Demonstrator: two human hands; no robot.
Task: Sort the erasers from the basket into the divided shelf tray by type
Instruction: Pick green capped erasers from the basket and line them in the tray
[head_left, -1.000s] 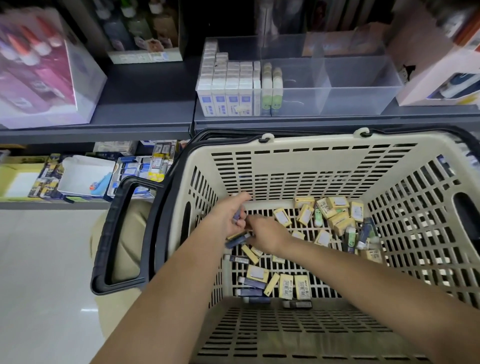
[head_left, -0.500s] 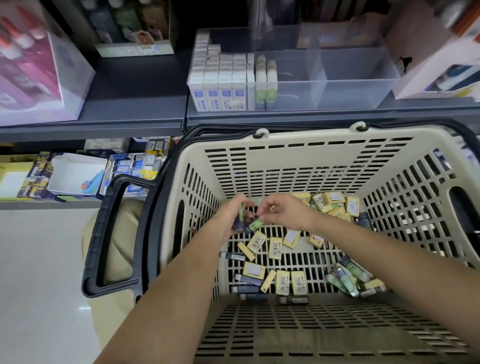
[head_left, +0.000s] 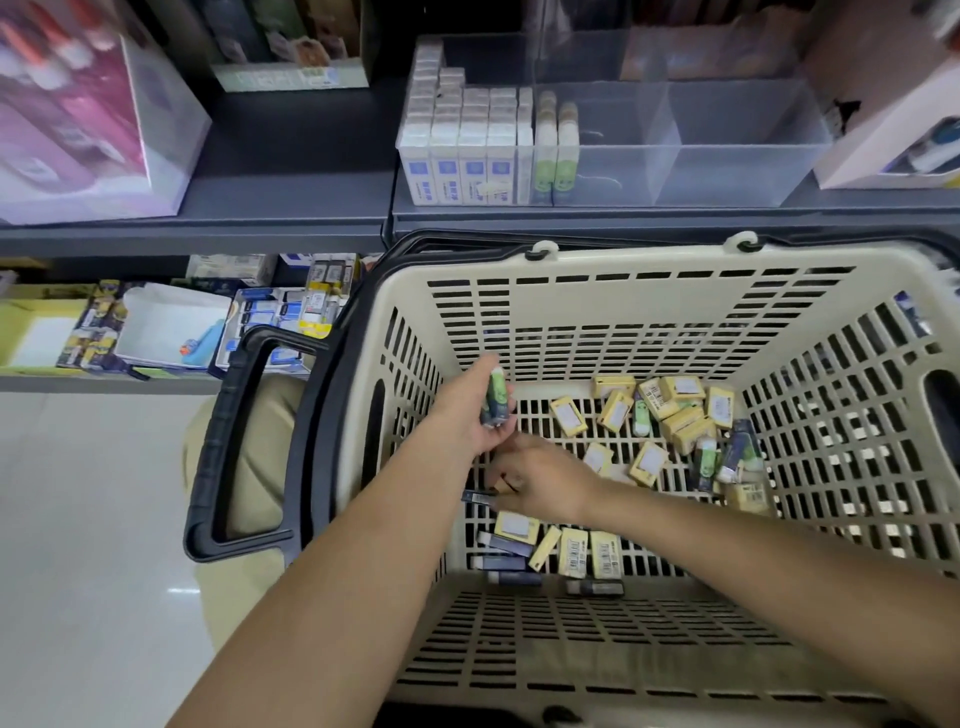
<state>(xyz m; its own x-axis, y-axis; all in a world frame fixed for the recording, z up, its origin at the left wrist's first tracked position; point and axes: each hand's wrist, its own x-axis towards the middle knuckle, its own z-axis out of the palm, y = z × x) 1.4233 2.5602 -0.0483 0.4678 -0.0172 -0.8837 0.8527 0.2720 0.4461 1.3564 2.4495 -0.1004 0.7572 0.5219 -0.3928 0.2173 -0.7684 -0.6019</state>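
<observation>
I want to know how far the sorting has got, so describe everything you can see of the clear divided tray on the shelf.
The tray is a clear, plastic-looking box with upright dividers, sitting level on the dark grey shelf just beyond the basket. Its left end is packed with white boxed erasers with blue labels, stood on end in rows. Two rows of green-labelled erasers stand beside them. The compartments to the right look empty.
</observation>
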